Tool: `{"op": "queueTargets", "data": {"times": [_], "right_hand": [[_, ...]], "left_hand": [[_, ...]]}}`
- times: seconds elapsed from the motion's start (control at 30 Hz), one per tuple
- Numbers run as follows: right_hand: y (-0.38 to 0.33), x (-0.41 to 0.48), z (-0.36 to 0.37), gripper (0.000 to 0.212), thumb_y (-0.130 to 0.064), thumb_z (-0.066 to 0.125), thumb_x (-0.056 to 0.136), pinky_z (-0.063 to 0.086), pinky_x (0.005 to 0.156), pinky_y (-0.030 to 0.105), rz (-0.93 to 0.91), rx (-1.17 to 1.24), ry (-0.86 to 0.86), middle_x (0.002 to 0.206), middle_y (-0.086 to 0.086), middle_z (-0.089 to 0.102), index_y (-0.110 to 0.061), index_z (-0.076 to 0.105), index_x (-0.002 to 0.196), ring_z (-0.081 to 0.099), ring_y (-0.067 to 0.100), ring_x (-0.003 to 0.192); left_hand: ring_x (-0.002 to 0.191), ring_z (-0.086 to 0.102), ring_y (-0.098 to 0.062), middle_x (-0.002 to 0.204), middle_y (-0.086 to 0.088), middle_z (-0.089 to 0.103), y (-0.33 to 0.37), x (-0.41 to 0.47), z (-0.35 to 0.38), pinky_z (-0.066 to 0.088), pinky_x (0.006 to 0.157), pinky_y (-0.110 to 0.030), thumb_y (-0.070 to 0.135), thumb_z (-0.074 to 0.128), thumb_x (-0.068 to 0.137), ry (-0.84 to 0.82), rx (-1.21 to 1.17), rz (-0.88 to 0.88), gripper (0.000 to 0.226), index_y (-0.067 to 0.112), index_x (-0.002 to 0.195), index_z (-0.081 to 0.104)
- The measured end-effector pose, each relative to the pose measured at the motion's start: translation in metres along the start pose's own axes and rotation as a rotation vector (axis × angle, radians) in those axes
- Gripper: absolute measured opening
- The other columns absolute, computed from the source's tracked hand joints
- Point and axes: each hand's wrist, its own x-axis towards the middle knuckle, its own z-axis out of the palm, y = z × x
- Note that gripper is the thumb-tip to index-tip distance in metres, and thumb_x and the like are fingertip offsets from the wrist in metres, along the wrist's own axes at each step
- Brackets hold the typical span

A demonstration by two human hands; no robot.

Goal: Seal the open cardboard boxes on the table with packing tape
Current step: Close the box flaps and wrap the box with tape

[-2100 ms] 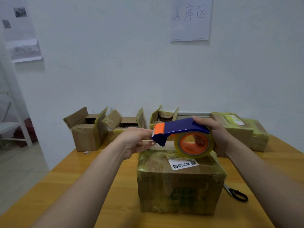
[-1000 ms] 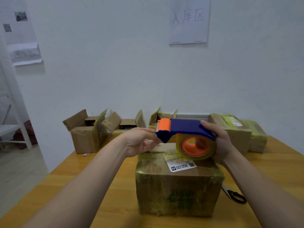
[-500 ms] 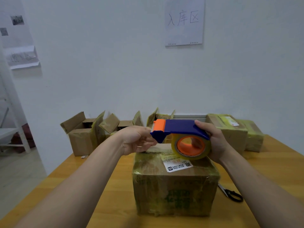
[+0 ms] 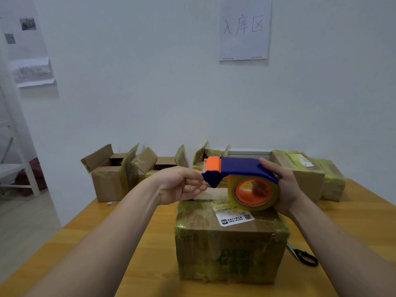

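Barely shifted from a second ago, the tape dispenser [image 4: 242, 168] hovers above the wrapped box [image 4: 229, 249] at six o'clock. The right hand [image 4: 282, 185] grips its roll end. The left hand [image 4: 180, 185] curls at its mouth, pinch unclear. Three open boxes [image 4: 109, 176] at eleven o'clock apparently await sealing, with taped boxes [image 4: 300, 170] at one o'clock.

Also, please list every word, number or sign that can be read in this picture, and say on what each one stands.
"入库区": handwritten on the white paper sheet on the wall.
Small print and square code on the white label of the near cardboard box: too small to read.
The green print on that box's front: blurred, not readable.
The papers on the left wall: not readable.
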Motion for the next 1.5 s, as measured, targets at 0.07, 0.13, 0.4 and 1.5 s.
{"op": "queueTargets", "data": {"times": [0.07,0.13,0.4,1.5], "right_hand": [[0.0,0.0,0.0,0.036,-0.036,0.056,0.086,0.054,0.051,0.023,-0.002,0.001,0.0,0.071,0.006,0.072,-0.006,0.071,0.097,0.067,0.015,0.058],[0.0,0.0,0.001,0.034,-0.036,0.055,0.087,0.054,0.05,0.023,-0.004,0.0,0.001,0.069,0.005,0.072,-0.006,0.071,0.094,0.067,0.015,0.057],[0.0,0.0,0.002,0.034,-0.036,0.054,0.089,0.055,0.053,0.023,-0.012,-0.004,0.001,0.07,0.005,0.072,-0.007,0.072,0.093,0.067,0.015,0.058],[-0.043,0.008,-0.008,0.038,-0.039,0.079,0.072,0.053,0.07,0.034,-0.032,-0.52,0.052,0.088,0.017,0.071,-0.006,0.077,0.09,0.066,0.028,0.077]], "left_hand": [[0.064,0.066,-0.009,0.078,-0.006,0.068,0.001,0.001,0.003,0.057,0.056,-0.019,0.007,0.053,0.104,0.013,0.084,-0.011,0.022,-0.001,0.117,0.069],[0.057,0.059,-0.006,0.074,-0.004,0.064,0.005,0.001,0.004,0.051,0.051,-0.017,0.008,0.052,0.105,0.028,0.164,-0.011,0.027,-0.004,0.126,0.064],[0.064,0.066,-0.014,0.096,-0.012,0.078,0.015,-0.007,0.008,0.049,0.054,-0.021,0.021,0.046,0.11,0.041,0.422,0.008,0.027,0.012,0.127,0.065],[0.064,0.068,-0.012,0.077,-0.013,0.07,-0.022,-0.014,-0.02,0.06,0.061,-0.018,0.0,0.079,0.085,0.252,0.06,0.069,0.017,-0.008,0.1,0.077]]}}
